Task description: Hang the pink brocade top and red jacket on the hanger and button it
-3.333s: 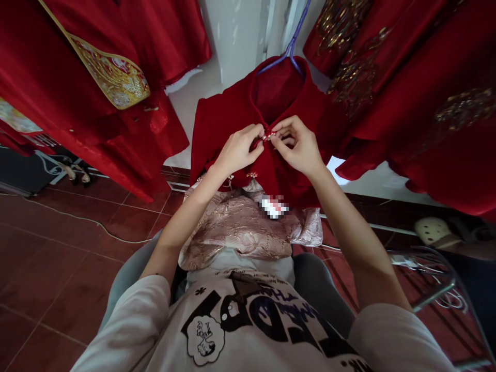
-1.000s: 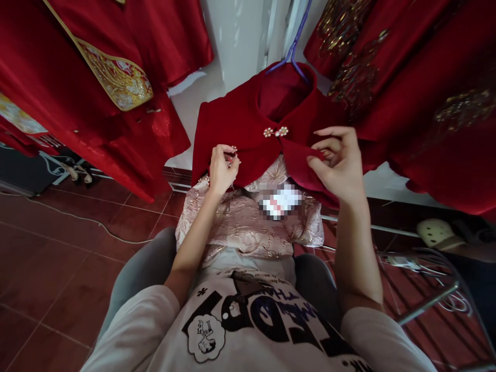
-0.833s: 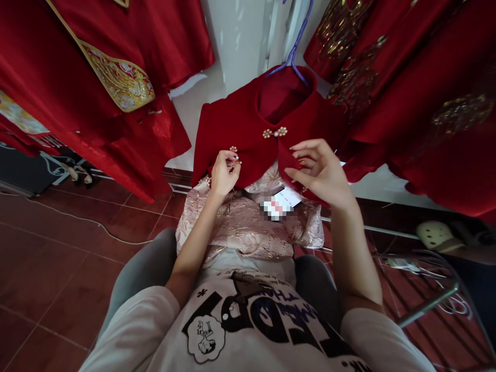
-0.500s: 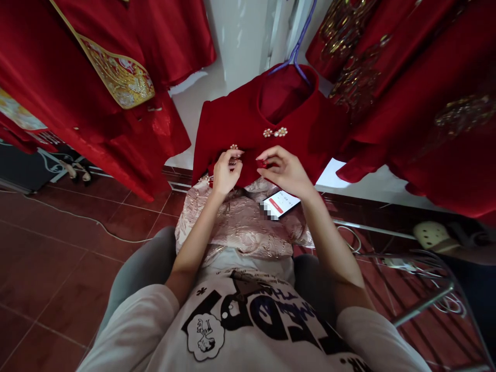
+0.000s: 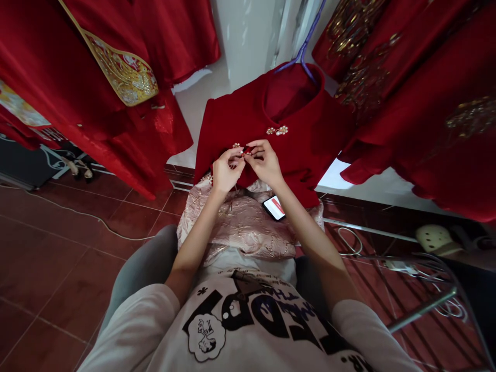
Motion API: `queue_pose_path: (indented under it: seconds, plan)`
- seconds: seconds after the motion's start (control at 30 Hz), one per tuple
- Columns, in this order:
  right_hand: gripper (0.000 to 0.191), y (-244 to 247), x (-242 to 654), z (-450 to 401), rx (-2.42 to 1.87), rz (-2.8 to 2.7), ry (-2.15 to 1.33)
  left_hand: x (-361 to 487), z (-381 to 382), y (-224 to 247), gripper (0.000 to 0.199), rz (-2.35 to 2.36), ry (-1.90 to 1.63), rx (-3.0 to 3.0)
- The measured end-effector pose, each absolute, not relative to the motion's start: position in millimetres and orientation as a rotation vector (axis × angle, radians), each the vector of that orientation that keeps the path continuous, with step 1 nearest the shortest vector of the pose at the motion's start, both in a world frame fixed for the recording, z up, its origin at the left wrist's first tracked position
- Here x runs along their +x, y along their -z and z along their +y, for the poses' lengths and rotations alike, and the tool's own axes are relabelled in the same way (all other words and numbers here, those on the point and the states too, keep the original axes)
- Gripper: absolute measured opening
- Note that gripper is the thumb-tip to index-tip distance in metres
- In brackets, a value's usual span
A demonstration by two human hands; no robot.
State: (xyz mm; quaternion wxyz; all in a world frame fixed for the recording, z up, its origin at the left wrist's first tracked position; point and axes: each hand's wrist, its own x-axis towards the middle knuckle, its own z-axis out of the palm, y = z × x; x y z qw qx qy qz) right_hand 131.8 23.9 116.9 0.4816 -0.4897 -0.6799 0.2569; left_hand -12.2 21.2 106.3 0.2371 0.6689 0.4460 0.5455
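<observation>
A red velvet jacket point(image 5: 306, 165) hangs on a purple hanger point(image 5: 306, 51) in front of me, its lower edge resting on my lap. An upper pearl frog fastener point(image 5: 276, 130) sits closed near the collar. My left hand point(image 5: 228, 173) and my right hand point(image 5: 264, 163) meet at the jacket's front. Their fingertips pinch a lower pearl fastener point(image 5: 242, 152), which is partly hidden by my fingers. A smartphone point(image 5: 274, 207) with a lit screen lies on pink brocade fabric point(image 5: 242, 227) across my lap, just below my hands.
Red embroidered robes point(image 5: 104, 88) hang on the left, and more gold-embroidered red garments point(image 5: 406, 98) hang on the right. Below lie a dark red tiled floor point(image 5: 58, 268), a white cable point(image 5: 73, 217) and a metal chair frame point(image 5: 422, 305).
My right hand has let go of the jacket's flap and moved left to join my left hand at the lower fastener. The jacket's front now lies flatter, and the phone shows less.
</observation>
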Motion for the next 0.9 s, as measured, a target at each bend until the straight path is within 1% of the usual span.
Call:
queue_pose_path:
  seconds: [0.23, 0.43, 0.67, 0.9]
  plan:
    - [0.025, -118.7, 127.7, 20.6, -1.180, -1.600, -0.588, -12.4, 19.5, -109.7, 0.017, 1.254, -1.549, 1.811]
    - [0.022, -118.1, 124.6, 19.1, -1.159, -1.585, -0.549, -15.5, 16.8, -114.3, 0.022, 1.286, -1.516, 1.854]
    - [0.018, -121.4, 123.3, 16.1, -1.176, -1.612, -0.435, -19.6, 15.2, -119.6, 0.011, 1.320, -1.543, 1.913]
    - [0.019, -125.0, 121.8, 15.9, -1.179, -1.653, -0.381, -26.0, 24.4, -122.0, 0.013, 1.227, -1.478, 1.969]
